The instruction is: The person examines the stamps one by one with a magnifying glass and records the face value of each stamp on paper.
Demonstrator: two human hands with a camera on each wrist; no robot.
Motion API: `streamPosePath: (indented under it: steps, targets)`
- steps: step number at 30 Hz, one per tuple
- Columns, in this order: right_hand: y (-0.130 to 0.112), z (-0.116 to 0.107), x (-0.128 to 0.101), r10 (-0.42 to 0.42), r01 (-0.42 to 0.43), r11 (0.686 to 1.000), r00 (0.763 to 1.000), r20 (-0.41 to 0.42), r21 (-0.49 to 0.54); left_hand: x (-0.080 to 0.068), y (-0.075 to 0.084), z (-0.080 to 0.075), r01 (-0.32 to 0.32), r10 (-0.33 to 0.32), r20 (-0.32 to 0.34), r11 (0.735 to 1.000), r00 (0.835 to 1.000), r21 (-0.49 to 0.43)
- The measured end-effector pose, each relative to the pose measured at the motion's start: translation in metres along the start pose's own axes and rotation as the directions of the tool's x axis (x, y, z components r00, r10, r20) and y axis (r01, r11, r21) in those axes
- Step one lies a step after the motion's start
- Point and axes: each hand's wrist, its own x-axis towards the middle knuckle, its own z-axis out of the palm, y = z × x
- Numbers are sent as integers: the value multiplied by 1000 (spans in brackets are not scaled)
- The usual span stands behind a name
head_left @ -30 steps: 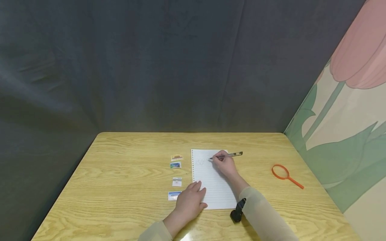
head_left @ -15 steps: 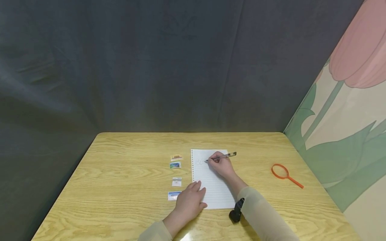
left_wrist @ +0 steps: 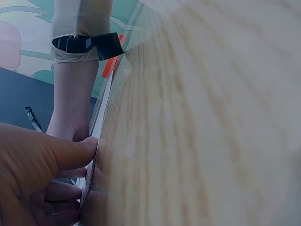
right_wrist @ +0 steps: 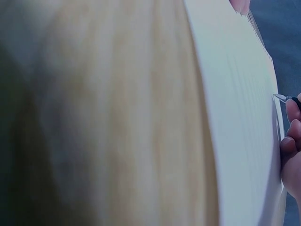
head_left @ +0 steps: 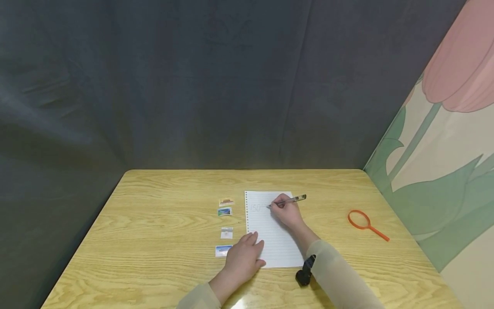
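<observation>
- Right hand pinches the pen, tip on the lined sheet's far left: press lightly.
- Left hand, fingers flat and relaxed, pins the sheet's near-left corner against the table: hold it firm.

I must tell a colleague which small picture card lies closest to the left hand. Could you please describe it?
On the wooden table, four small cards lie in a column left of the lined sheet. The one meant is the nearest card, beside the left hand. It shows a blue landscape; the card above it is mostly white.
</observation>
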Motion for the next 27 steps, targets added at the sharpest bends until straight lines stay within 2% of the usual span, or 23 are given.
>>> streamPosePath:
  steps: [11,19,27]
  targets:
    - [3,-4,-2,-30,28,999,997,67,22,0,0,1,3,-3,7,1000,1000,3]
    - [1,1,0,-2,2,1000,1000,23,3,0,0,0,-2,2,0,1000,1000,5]
    - [-1,2,-1,-15,15,1000,999,30,-18,0,-1,0,-2,2,0,1000,1000,-8]
